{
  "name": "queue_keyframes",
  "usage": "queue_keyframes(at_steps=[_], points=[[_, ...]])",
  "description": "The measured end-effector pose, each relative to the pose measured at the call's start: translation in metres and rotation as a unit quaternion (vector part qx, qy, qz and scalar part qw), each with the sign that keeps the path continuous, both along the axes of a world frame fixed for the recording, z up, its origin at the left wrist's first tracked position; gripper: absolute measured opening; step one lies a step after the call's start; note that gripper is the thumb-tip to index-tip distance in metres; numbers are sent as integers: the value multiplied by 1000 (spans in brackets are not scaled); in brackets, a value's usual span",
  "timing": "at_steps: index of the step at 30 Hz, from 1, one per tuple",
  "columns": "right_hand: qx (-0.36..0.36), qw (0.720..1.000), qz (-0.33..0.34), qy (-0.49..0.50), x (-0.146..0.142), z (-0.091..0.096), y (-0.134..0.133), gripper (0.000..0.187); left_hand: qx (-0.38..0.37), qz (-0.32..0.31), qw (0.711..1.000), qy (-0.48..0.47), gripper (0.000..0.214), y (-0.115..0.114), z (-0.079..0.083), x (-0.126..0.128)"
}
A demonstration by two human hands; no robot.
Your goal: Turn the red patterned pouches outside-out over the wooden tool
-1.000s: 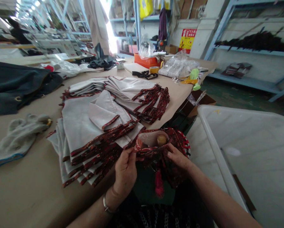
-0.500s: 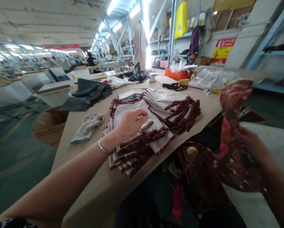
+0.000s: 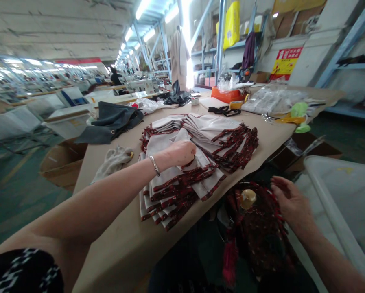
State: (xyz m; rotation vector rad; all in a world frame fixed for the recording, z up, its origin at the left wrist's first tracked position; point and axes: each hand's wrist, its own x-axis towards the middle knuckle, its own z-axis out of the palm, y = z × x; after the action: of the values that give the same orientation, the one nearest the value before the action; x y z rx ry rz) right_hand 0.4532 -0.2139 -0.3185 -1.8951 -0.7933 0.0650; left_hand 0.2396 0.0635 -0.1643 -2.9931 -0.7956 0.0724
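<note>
Observing through the head camera, I log a pinkish-red tassel (image 3: 230, 260) hanging nearest, beside a dark-red patterned cloth bundle (image 3: 261, 232) with a rounded tan knob (image 3: 248, 199) at its upper left. The right hand (image 3: 292, 203) holds nothing, fingers loosely extended just beside the bundle; contact I cannot tell. To its right: a white plastic bin (image 3: 350, 191). The left hand (image 3: 184, 154), silver bangle (image 3: 154, 166) at the wrist, has its fingers curled down onto the front pile of pale grey panels with dark-red trim (image 3: 185, 185); whether they pinch the top panel I cannot tell. That pile lies on the tan table (image 3: 124, 228), near its edge. Behind it, 1 similar pile (image 3: 213, 130); to the left, 1 off-white knit glove (image 3: 113, 160). Farther: an orange tray (image 3: 228, 96).
</note>
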Motion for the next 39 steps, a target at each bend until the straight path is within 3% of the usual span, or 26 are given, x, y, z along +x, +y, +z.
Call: queue_keyframes(at_steps=[3,6,9,13,16,18,22,28,30,32,34,36,39], points=[[83,989,96,-72,-46,72,27,24,1,-5,1000,12,29,-1,4,-2],[129,951,232,-162,-87,113,61,16,16,-20,999,34,28,-7,5,-4],[125,933,296,-165,-106,121,102,19,33,-36,998,39,28,-13,4,-6],[64,952,283,-94,-108,111,146,22,43,-17,999,12,23,-14,10,-15],[43,954,289,-61,-114,111,165,23,44,3,995,-93,19,-10,19,-28],[30,953,300,-40,-124,117,174,36,27,0,985,-170,18,-10,27,-38],[14,943,328,-59,-145,132,187,37,31,-6,975,-219,16,-15,41,-53],[-67,922,278,-262,-146,138,181,28,142,-13,969,-200,14,-43,56,-73],[-102,920,268,-269,-136,132,173,27,165,-1,961,-221,13,-57,58,-85],[-112,936,258,-212,-124,125,160,31,178,3,953,-244,11,-72,53,-99],[-82,960,242,-118,-114,121,137,37,178,-4,947,-268,13,-85,39,-111],[-15,974,218,-65,-110,117,104,40,137,-4,944,-300,13,-99,15,-117],[48,965,216,-140,-117,103,45,40,-62,46,924,-375,12,-124,-29,-112]])
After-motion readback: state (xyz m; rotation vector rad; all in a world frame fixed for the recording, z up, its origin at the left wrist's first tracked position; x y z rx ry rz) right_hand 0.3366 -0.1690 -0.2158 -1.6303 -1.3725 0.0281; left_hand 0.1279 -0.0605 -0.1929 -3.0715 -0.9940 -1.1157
